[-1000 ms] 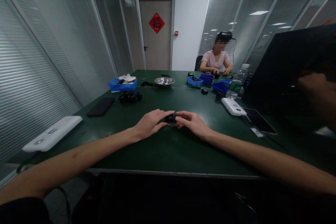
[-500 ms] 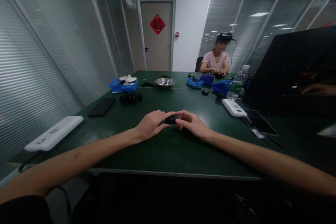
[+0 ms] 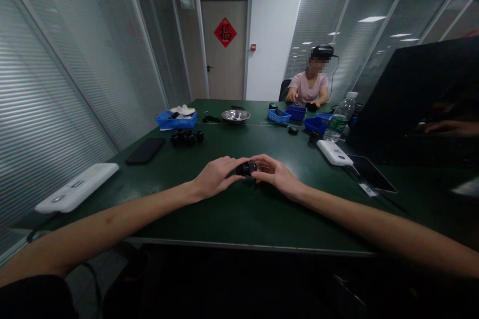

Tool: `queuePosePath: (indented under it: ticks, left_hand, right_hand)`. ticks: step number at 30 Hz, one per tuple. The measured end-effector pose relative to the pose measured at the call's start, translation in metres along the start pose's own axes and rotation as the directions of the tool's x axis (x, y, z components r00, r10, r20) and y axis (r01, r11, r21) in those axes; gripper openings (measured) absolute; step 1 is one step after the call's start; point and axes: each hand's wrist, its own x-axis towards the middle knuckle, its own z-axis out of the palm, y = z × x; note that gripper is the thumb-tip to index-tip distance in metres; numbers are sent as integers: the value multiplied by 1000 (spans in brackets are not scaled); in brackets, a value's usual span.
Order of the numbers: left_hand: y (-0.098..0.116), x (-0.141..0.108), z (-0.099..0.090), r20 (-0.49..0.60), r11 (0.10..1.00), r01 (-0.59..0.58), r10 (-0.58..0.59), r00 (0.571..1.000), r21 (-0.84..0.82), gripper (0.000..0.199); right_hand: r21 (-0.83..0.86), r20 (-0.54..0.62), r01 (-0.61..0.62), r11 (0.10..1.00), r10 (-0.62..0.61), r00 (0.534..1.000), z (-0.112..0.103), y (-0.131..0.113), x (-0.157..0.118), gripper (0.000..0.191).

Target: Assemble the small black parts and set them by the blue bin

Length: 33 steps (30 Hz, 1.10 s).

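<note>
A small black cylindrical part [image 3: 247,168] is held just above the green table [image 3: 239,224], in the middle of the view. My left hand [image 3: 216,177] grips its left end between thumb and fingers. On its right end, the thumb and fingertips of my right hand [image 3: 276,175] are closed. Several black round parts [image 3: 187,137] stand in a cluster beyond my left hand. A black phone [image 3: 145,151] lies to the left of that cluster.
White power banks [image 3: 78,188] lie left and right, the right one beside a tablet [image 3: 372,173]. Behind are a metal bowl [image 3: 235,117], blue trays [image 3: 175,120], a bottle [image 3: 340,117] and a computer mouse [image 3: 293,130]. A person [image 3: 309,84] sits across the table.
Slightly more of the black part shows between my hands, which have barely moved. One hand of the person across has shifted left, away from the other.
</note>
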Motion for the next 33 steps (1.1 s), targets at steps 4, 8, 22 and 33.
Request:
queuePosePath:
  ticks: [4,8,22,33]
  left_hand:
    - [0,0,0,-10,1000,8,-8,1000,-6,52]
    - [1,0,-2,-2,1000,8,-8,1000,-11,51]
    - [3,0,-3,7,999,24,-23,1000,-40,50]
    - [2,1,-3,3,998,35,-35,999,-60,49]
  right_hand:
    - [35,-28,-31,999,32,999,0,0,1,42]
    - [17,-31,-63,998,64,997,0,0,2,37]
    - [63,-11,-61,996,62,998,-4,6,3,41]
    - [91,-28,-86,992,89,996,-2,5,3,38]
